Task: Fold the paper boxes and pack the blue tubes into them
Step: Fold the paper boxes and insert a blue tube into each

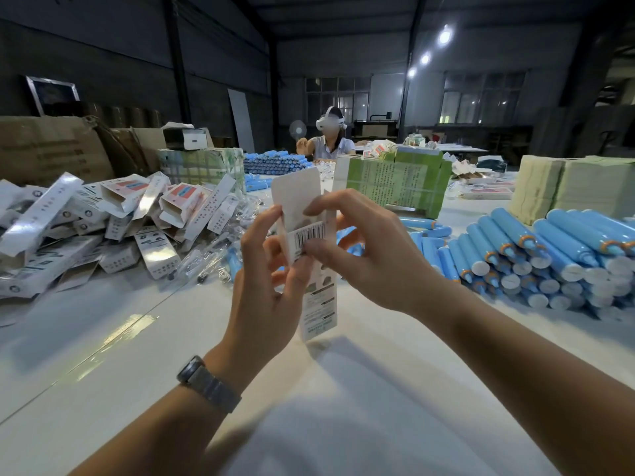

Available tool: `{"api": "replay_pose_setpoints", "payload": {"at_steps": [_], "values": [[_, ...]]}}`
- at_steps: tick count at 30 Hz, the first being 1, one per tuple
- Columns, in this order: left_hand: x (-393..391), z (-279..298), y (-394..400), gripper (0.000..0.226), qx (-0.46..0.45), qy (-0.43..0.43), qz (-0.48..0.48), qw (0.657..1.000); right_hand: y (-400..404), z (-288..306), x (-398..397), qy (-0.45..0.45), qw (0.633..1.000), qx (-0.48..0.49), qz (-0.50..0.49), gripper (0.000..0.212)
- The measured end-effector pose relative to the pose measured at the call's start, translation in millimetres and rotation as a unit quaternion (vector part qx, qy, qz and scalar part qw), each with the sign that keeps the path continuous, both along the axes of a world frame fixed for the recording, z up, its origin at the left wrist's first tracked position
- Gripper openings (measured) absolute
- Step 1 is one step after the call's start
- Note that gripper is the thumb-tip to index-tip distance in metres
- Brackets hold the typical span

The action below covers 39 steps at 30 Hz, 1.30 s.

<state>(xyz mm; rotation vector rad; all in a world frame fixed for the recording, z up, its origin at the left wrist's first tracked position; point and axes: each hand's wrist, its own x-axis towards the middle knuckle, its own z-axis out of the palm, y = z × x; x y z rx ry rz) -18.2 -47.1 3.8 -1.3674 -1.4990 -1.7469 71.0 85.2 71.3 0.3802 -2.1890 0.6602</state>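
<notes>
So your left hand [271, 269] and right hand [360, 249] fingers pinch one paper box [302, 214] mid-fold; folded boxes [103, 221] piled left, blue tubes [549, 255] unpacked on the surface [309, 389]

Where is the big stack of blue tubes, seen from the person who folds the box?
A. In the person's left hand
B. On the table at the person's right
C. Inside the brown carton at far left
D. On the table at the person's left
B: the stacked blue tubes lie on the table right of the right hand, which holds the paper box with the left hand.
</notes>
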Motion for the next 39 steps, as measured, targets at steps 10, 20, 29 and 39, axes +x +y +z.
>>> {"api": "replay_pose_setpoints", "payload": {"at_steps": [10,20,29,39], "values": [[-1.9,-0.3,-0.2,0.028,-0.049,-0.028,0.007,0.998,8.6,-18.4,-7.6,-0.043,0.973,-0.202,0.098,0.036],[0.2,0.4,0.8,0.028,-0.054,-0.055,-0.092,0.993,12.2,-11.6,-3.2,-0.033,0.982,-0.164,0.081,0.020],[0.3,3.4,-0.4,0.027,-0.050,-0.070,-0.152,0.985,9.3,-6.9,-1.9,0.035,0.986,-0.145,0.071,0.032],[2.4,5.4,-0.3,0.041,-0.046,-0.126,-0.148,0.980,10.9,-7.3,-1.1,0.047,0.998,-0.040,0.018,0.022]]}}
